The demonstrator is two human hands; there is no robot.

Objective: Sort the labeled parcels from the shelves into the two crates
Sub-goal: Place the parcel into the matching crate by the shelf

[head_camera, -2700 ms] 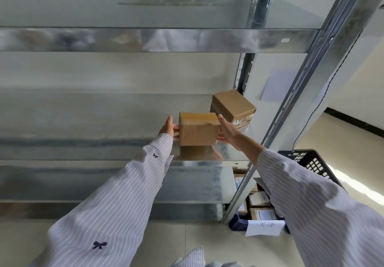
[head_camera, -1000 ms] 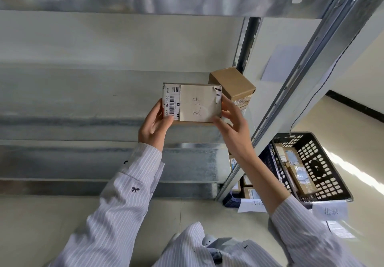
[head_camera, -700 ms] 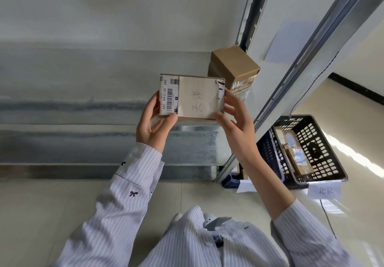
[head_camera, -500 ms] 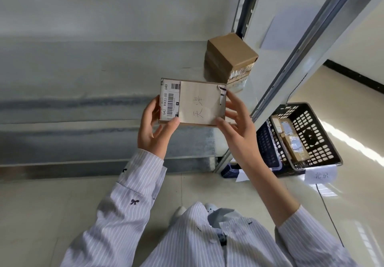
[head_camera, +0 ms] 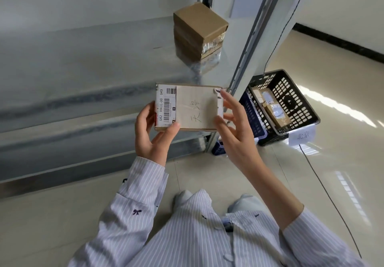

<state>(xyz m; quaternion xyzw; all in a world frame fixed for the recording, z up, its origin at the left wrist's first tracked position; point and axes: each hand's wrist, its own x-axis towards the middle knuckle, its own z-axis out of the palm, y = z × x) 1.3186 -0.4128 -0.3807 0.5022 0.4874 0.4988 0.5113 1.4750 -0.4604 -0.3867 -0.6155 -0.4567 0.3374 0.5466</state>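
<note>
A flat cardboard parcel (head_camera: 191, 106) with a barcode sticker and a handwritten paper label faces me, held in front of the shelf edge. My left hand (head_camera: 151, 133) grips its left end, thumb on the front. My right hand (head_camera: 234, 127) holds its right end with spread fingers. A stack of brown parcels (head_camera: 199, 32) stands on the metal shelf (head_camera: 83, 63) at the back right. On the floor to the right sits a black crate (head_camera: 295, 100) with several parcels in it and a paper tag (head_camera: 302, 136). A blue crate (head_camera: 252, 119) beside it is mostly hidden by my right hand.
A slanted metal shelf post (head_camera: 257, 38) runs between the shelf and the crates. A thin black cable (head_camera: 332, 196) crosses the pale floor on the right. My striped sleeves and feet fill the bottom of the view.
I lifted the parcel off the shelf and turned its label toward me. Since then both hands have drawn it back and lower while my view tilted down, showing the crates more fully.
</note>
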